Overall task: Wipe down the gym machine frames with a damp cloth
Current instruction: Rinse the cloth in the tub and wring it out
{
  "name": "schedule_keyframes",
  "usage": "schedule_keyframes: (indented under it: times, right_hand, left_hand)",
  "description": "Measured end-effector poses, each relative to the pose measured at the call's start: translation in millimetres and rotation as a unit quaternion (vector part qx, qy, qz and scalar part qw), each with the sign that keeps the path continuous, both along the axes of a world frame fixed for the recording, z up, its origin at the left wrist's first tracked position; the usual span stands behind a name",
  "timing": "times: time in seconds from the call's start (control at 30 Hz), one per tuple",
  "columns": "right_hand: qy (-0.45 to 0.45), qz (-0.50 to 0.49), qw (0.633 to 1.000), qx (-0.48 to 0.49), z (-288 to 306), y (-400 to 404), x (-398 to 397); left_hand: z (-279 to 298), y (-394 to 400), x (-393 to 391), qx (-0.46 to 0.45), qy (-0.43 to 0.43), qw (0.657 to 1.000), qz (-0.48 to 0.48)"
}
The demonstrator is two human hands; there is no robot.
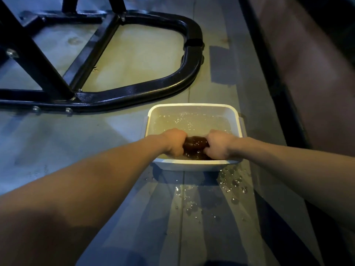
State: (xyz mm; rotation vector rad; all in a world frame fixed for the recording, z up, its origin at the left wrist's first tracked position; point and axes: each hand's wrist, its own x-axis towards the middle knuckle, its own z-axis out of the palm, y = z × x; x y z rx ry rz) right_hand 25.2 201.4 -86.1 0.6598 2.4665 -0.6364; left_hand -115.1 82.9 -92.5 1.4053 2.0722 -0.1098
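A white square basin (194,108) of water stands on the floor in the middle of the head view. Over its near side both hands grip a dark brown wet cloth (195,144), bunched into a roll. My left hand (173,141) holds its left end and my right hand (221,144) holds its right end, fingers curled round it. The black tubular gym machine frame (159,83) lies on the floor to the upper left, its rounded base loop about a hand's length beyond the basin.
Water drops and small puddles (233,182) lie on the grey floor in front of and to the right of the basin. A dark raised strip (272,73) runs along the right. Bolts (68,110) stick out of the frame's base bar.
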Motion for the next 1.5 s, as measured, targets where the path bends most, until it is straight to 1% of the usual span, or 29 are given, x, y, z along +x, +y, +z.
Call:
schedule_keyframes:
  times: [0.07, 0.17, 0.2, 0.23, 0.27, 0.3, 0.37, 0.43, 0.47, 0.53, 0.63, 0.8, 0.9, 0.97, 1.07, 1.13, 1.2, 1.3, 1.37, 1.43, 1.5]
  right_hand:
    - [0.026, -0.039, 0.998, -0.041, 3.0, 2.7, -4.2]
    - [0.107, -0.094, 0.986, -0.082, 9.4, 5.2, -9.8]
    - [0.125, -0.105, 0.982, -0.099, 11.4, 7.0, -10.7]
    - [0.137, -0.110, 0.978, -0.116, 13.9, 8.3, -10.9]
    - [0.140, -0.101, 0.978, -0.119, 16.7, 9.8, -10.8]
    - [0.141, -0.073, 0.982, -0.103, 19.8, 10.2, -10.8]
    - [0.144, 0.022, 0.989, -0.031, 24.1, 8.0, -10.5]
    - [0.151, 0.108, 0.981, 0.061, 26.8, 3.0, -10.4]
    - [0.152, 0.136, 0.974, 0.099, 28.7, 1.1, -10.7]
    - [0.154, 0.168, 0.964, 0.139, 35.0, -2.8, -10.8]
    - [0.156, 0.194, 0.956, 0.158, 42.6, -10.0, -9.8]
    - [0.144, 0.236, 0.943, 0.185, 44.5, -17.7, -9.7]
    - [0.152, 0.214, 0.952, 0.159, 42.6, -14.3, -11.2]
    - [0.156, 0.162, 0.968, 0.113, 37.6, -10.1, -11.3]
    - [0.112, 0.060, 0.991, 0.032, 31.9, -3.8, -8.9]
    - [0.068, 0.027, 0.997, 0.008, 28.3, -0.4, -8.3]
    - [0.044, 0.011, 0.999, -0.002, 27.2, 1.8, -8.8]
    - [0.052, -0.026, 0.998, 0.001, 23.3, 4.0, -8.1]
    - [0.059, -0.040, 0.997, 0.014, 20.0, 4.3, -7.6]
    - [0.063, -0.027, 0.997, 0.040, 13.7, 6.1, -5.4]
    - [0.063, 0.022, 0.993, 0.101, 7.1, 5.7, -2.3]
  left_hand:
    - [4.4, 0.4, -4.2, 0.032, -0.064, 0.997, 0.041]
    - [9.8, 0.7, -4.6, 0.049, -0.155, 0.983, 0.086]
    - [11.1, 0.4, -4.6, 0.050, -0.171, 0.980, 0.092]
    - [12.9, 0.1, -4.5, 0.055, -0.165, 0.981, 0.086]
    - [13.6, 0.4, -4.9, 0.061, -0.140, 0.986, 0.072]
    - [14.0, 0.1, -4.9, 0.070, -0.104, 0.991, 0.053]
    - [14.3, 0.3, -3.7, 0.086, -0.036, 0.996, 0.013]
    - [16.1, 0.5, -0.8, 0.084, 0.014, 0.996, -0.018]
    - [17.8, 0.5, 0.2, 0.078, 0.034, 0.996, -0.025]
    - [25.6, -2.0, 2.2, 0.070, 0.071, 0.994, -0.035]
    - [37.4, -6.8, 4.4, 0.044, 0.124, 0.990, -0.048]
    - [46.9, -13.8, 6.6, 0.002, 0.157, 0.985, -0.075]
    - [43.2, -14.7, 2.0, 0.011, 0.143, 0.988, -0.057]
    - [38.4, -13.9, -3.2, 0.020, 0.123, 0.991, -0.045]
    - [35.0, -14.7, -5.9, 0.000, 0.102, 0.994, -0.044]
    - [33.4, -15.0, -3.5, -0.018, 0.101, 0.994, -0.042]
    - [31.6, -14.0, -0.8, -0.032, 0.107, 0.993, -0.045]
    - [31.3, -8.8, 2.2, -0.047, 0.044, 0.998, -0.011]
    - [31.3, -7.4, 1.3, -0.036, 0.009, 0.999, 0.013]
    - [27.5, -7.8, 1.3, -0.032, -0.004, 0.999, 0.018]
    - [20.3, -8.6, 1.7, -0.030, 0.016, 0.999, -0.002]
